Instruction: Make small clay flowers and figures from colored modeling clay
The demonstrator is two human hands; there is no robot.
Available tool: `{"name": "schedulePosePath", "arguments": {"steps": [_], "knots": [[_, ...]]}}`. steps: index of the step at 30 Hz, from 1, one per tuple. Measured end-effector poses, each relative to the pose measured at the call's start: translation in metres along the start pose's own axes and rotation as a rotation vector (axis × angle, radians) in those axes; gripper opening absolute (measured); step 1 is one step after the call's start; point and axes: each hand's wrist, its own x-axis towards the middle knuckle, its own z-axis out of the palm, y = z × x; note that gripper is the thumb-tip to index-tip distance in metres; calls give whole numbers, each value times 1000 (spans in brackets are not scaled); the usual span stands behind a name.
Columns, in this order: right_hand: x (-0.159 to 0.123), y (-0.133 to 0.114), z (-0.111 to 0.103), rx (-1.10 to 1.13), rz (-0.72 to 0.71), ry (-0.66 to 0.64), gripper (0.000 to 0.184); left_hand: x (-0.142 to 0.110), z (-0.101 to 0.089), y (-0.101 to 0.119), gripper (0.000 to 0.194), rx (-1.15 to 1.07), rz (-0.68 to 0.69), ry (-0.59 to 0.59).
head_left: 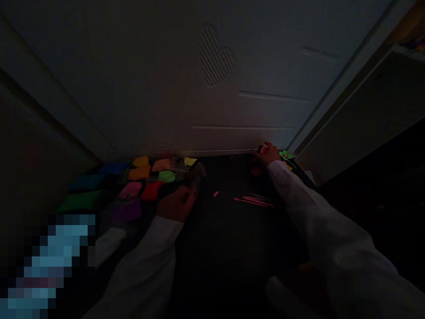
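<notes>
The scene is very dark. My left hand is closed beside the coloured packets, its fingers curled at a clear plastic edge; what they hold, if anything, I cannot make out. At the far right of the dark surface, my right hand is closed around a small pink-red piece, partly hidden by the fingers. Just below that hand lies a dark reddish round thing. A small pink lump rests between my hands. Several slim pink modelling tools lie to its right.
Packets of soft coloured material, among them orange, red, purple and green, spread across the left. A green flower shape lies by my right wrist. A pale panel with embossed hearts rises behind.
</notes>
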Motion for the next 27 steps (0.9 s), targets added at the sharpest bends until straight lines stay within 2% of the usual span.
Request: {"name": "schedulePosePath", "arguments": {"steps": [3,5,8,12,16,19,27], "knots": [[-11,1,-11,16,-111,-93,66,1,3,3,27,206,90,-168],[-23,2,-18,31,-233,-169,62,4,3,3,26,261,156,-233],[-42,4,-26,54,-426,-241,63,9,3,-1,26,245,285,-290],[-63,5,-27,76,-581,-273,66,9,8,-8,31,221,404,-310],[-77,6,-22,76,-627,-324,66,4,12,-9,43,176,414,-314],[-83,5,-17,72,-639,-343,68,2,12,-9,43,157,404,-306],[-87,6,-6,109,-645,-254,66,3,15,-13,38,106,390,-264]]}}
